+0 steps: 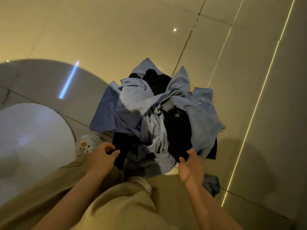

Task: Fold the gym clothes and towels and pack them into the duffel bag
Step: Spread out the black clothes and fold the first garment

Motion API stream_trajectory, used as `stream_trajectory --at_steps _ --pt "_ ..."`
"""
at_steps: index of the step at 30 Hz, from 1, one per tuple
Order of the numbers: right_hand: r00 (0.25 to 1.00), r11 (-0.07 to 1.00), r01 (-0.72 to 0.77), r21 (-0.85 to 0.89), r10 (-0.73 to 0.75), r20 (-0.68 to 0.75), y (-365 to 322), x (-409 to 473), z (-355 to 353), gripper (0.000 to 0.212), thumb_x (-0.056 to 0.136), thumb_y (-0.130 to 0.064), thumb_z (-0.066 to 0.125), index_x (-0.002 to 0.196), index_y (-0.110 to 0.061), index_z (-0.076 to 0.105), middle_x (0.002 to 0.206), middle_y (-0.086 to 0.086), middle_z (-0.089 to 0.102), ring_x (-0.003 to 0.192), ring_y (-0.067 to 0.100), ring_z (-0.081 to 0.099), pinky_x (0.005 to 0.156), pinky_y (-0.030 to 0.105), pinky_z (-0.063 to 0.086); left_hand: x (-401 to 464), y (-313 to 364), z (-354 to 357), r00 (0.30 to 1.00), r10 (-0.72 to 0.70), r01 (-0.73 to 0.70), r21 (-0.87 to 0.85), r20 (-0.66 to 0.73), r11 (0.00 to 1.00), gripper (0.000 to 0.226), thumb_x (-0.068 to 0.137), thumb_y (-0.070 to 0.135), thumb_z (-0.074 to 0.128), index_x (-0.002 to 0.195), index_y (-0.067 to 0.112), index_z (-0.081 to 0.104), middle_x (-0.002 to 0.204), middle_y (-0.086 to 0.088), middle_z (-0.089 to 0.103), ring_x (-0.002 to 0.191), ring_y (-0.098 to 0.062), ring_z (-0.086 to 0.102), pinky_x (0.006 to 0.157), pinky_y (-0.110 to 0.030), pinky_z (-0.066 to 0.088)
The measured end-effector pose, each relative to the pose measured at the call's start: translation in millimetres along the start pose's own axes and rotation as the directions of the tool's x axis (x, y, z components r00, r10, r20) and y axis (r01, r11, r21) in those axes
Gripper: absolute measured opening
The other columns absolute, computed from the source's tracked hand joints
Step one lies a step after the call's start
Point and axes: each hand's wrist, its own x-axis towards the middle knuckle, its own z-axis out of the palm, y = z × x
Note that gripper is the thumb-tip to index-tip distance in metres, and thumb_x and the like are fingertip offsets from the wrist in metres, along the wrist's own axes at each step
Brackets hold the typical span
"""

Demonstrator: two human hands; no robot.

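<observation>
At your far left stands a round white table (29, 135), its edge close to your left knee, so you have little room to swing that way. Just beside it on the floor sits a small patterned item (86, 145), too blurred to name.

Your left hand (101, 156) pinches the near left end of a black garment (123, 146), thumb and fingers curled on the cloth. The garment lies straight ahead of you, on the near edge of the heap, and appears to run crosswise between your two hands, though the middle is lost among the blue cloth.

The pile of blue towels and dark clothes (149, 107) spreads forward from your knees across the tiled floor (116, 30). No duffel bag is plainly visible; a dark glossy thing (177, 113) in the heap may be part of one, but you cannot tell.

Your right hand (191, 165) grips dark cloth at the near right, palm turned up. Both hands are about equally near and well apart.

The open floor lies ahead and to your right, so that looks like the better side for spreading the garment flat.
</observation>
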Motion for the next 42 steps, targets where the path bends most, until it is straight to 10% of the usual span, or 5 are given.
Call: stream_trajectory --at_steps 14,25,31,42 --pt "0.908 0.898 0.401 -0.183 -0.416 -0.051 -16.7 -68.7 -41.0 0.022 0.095 -0.022 0.054 0.116 -0.017 0.053 0.110 0.006 0.054 0.098 0.025 0.054 0.080 0.035 0.046 -71.7 34.0 -92.0 0.931 0.211 -0.175 0.142 -0.297 0.974 0.019 0.093 0.020 0.059 0.107 0.011 0.067 0.099 -0.010 0.066 0.084 -0.021 0.056 0.072 -0.032 0.043" --pt "0.896 0.888 0.430 -0.166 -0.442 -0.046 -15.0 -104.7 -47.7 0.025 0.095 -0.026 0.055 0.118 -0.018 0.054 0.112 0.006 0.053 0.100 0.025 0.053 0.082 0.038 0.047 -142.7 49.5 -147.0 0.770 0.352 -0.368 0.080 -0.532 0.926 0.015 0.093 0.015 0.058 0.104 0.006 0.064 0.097 -0.004 0.054 0.089 -0.016 0.049 0.078 -0.029 0.037" --pt "0.816 0.833 0.554 0.011 -0.540 -0.206 -52.8 -128.0 -79.9 0.019 0.094 -0.025 0.057 0.110 -0.015 0.058 0.104 0.005 0.055 0.093 0.024 0.054 0.077 0.037 0.048 -157.7 81.9 -166.8 0.786 0.350 -0.487 -0.163 -0.510 0.858 0.008 0.094 0.015 0.057 0.088 0.019 0.057 0.093 -0.005 0.061 0.091 -0.023 0.060 0.082 -0.039 0.052" --pt "0.577 0.624 0.781 0.026 -0.705 -0.413 -119.6 -210.1 -190.4 0.020 0.090 -0.027 0.060 0.108 -0.018 0.062 0.104 -0.004 0.044 0.106 0.019 0.045 0.094 0.033 0.035 -216.4 114.6 -214.6 0.569 0.543 -0.593 0.149 -0.618 0.791 0.015 0.094 0.016 0.057 0.103 0.010 0.068 0.101 -0.008 0.057 0.085 -0.017 0.046 0.075 -0.026 0.032"
